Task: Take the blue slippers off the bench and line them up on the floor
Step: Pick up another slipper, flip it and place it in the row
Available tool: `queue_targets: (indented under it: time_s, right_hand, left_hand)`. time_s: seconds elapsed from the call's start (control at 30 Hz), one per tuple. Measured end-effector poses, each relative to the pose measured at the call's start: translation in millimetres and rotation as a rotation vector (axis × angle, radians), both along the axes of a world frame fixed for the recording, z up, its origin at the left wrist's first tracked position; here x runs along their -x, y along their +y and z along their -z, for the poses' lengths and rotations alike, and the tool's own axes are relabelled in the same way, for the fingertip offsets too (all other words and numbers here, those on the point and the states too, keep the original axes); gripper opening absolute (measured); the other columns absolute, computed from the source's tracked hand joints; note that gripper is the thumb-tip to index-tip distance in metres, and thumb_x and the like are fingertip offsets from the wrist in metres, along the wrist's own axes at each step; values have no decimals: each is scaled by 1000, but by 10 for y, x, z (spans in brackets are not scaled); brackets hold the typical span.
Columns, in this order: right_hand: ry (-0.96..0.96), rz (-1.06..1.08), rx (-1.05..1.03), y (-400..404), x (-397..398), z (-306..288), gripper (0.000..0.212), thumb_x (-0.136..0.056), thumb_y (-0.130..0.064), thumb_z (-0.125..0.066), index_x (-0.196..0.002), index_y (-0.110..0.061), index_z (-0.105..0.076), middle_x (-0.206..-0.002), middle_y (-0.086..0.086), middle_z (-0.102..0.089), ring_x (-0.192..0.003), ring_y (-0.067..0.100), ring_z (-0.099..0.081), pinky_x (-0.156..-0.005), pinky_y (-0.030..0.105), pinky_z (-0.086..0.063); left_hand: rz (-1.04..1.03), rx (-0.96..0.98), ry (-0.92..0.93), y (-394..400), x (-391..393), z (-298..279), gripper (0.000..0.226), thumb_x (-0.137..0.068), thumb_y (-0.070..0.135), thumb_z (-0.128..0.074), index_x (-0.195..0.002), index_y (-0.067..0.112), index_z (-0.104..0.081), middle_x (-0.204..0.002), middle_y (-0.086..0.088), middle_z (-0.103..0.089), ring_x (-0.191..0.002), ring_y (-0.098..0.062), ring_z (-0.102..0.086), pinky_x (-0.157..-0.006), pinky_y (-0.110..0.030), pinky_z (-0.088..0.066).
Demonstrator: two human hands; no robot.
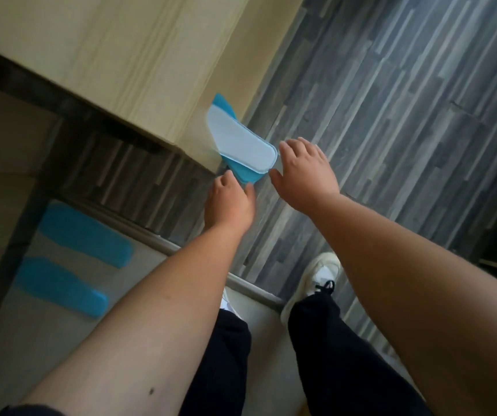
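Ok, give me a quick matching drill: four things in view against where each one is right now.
Things:
1. stacked slippers
2. flat blue pair
3. left hand
4. white sneaker

Places:
A. on the pale mat, lower left
B. at the edge of the wooden bench
C. on the grey plank floor
D. under the stack's near end

Pairs: 1-B, 2-A, 3-D, 4-C

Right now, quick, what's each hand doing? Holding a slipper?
Left hand: touching the stacked blue slippers' near end; grip cannot be told.
Right hand: open, fingers spread beside the slippers, holding nothing.
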State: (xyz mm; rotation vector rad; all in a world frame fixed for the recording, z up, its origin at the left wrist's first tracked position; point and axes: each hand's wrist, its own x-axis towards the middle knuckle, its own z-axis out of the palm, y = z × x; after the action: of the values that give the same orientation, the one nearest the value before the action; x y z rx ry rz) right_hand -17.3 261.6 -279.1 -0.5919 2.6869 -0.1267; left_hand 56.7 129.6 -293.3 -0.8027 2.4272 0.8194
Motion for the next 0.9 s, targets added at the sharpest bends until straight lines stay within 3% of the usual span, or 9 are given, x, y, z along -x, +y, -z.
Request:
queue_targets:
  time_s: [0.33,0.43,0.53,0.7,0.83,0.9]
  right_hand:
    - [-89,-78,94,-243,740,1304,51,-94,-41,-48,-134,-9,-46,-138,11,-51,-129,32,-42,-109,43,-30]
    - [-133,-70,106,-330,885,1553,52,-94,-42,-48,-136,-11,-44,-139,11,-50,-127,33,-43,-106,43,-33]
    - [-162,-76,129,-450,1025,1714,51,-94,-41,-49,-136,-12,-44,-135,12,-51,-121,35,-47,-98,43,-39]
    - [-191,-82,161,-634,1179,1903,42,-93,-36,-50,-129,-13,-51,-122,11,-58,-110,34,-54,-82,40,-45]
    - [-178,-2,142,-679,1220,2053,25,-91,-20,-48,-112,-11,-58,-110,11,-61,-97,36,-58,-66,35,-38]
    - [-182,42,144,-657,1241,2101,20,-89,-17,-50,-106,-10,-59,-106,12,-61,-94,36,-59,-64,33,-36]
  left_hand:
    - [-356,-84,-50,128,629,1168,38,-95,36,-45,-124,12,-47,-131,-13,-54,-117,-33,-54,-94,-47,-49]
    - [-514,-78,-71,106,743,1373,37,-95,35,-45,-122,9,-50,-129,-16,-57,-117,-36,-54,-95,-41,-46]
    - [-693,-131,-64,100,851,1520,39,-95,31,-46,-122,4,-51,-130,-20,-57,-118,-36,-55,-95,-40,-46]
    - [-819,-148,-39,133,985,1728,38,-97,25,-46,-123,-1,-51,-135,-20,-53,-123,-32,-52,-94,-31,-39]
    - [-914,-178,30,178,1015,1865,32,-96,23,-47,-118,0,-54,-127,-19,-59,-116,-31,-57,-85,-27,-37]
    - [-953,-181,62,194,1023,1907,31,-95,24,-48,-112,0,-56,-120,-21,-62,-110,-33,-60,-88,-31,-44]
